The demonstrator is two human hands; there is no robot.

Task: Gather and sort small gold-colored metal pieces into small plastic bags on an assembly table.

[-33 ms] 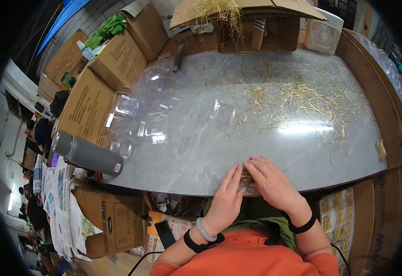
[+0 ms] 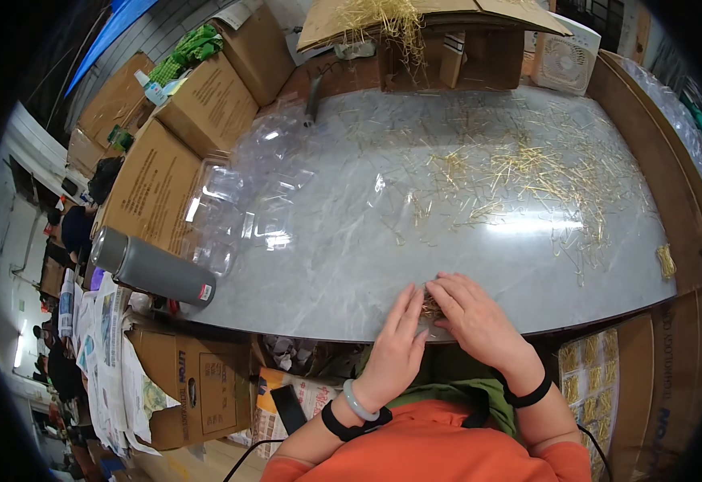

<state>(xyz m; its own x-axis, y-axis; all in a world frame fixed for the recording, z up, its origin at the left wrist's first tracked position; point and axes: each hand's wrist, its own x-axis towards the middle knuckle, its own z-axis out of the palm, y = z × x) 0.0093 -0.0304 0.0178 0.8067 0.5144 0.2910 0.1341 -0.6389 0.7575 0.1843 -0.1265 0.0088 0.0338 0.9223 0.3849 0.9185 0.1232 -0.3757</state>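
At the table's front edge, my left hand [image 2: 397,345] and my right hand [image 2: 479,321] come together around a small bunch of gold wire hooks [image 2: 429,308]. The left fingers are straight and pressed together along the bunch's left side. My right hand arches over the other side, thumb tucked in near the bunch. Most of the bunch is hidden by the hands. Farther off, a loose spread of gold wire hooks [image 2: 528,170] covers the right part of the grey table [image 2: 327,265]. One separate bundle of hooks [image 2: 666,262] lies by the right edge.
Clear plastic trays [image 2: 222,193] are heaped on the left, beside a lying grey bottle [image 2: 154,267]. At the back, an open cardboard box [image 2: 463,60] carries more hooks on its flap, with a white fan [image 2: 565,60] nearby. Below right, a box holds bundled hooks [image 2: 590,369].
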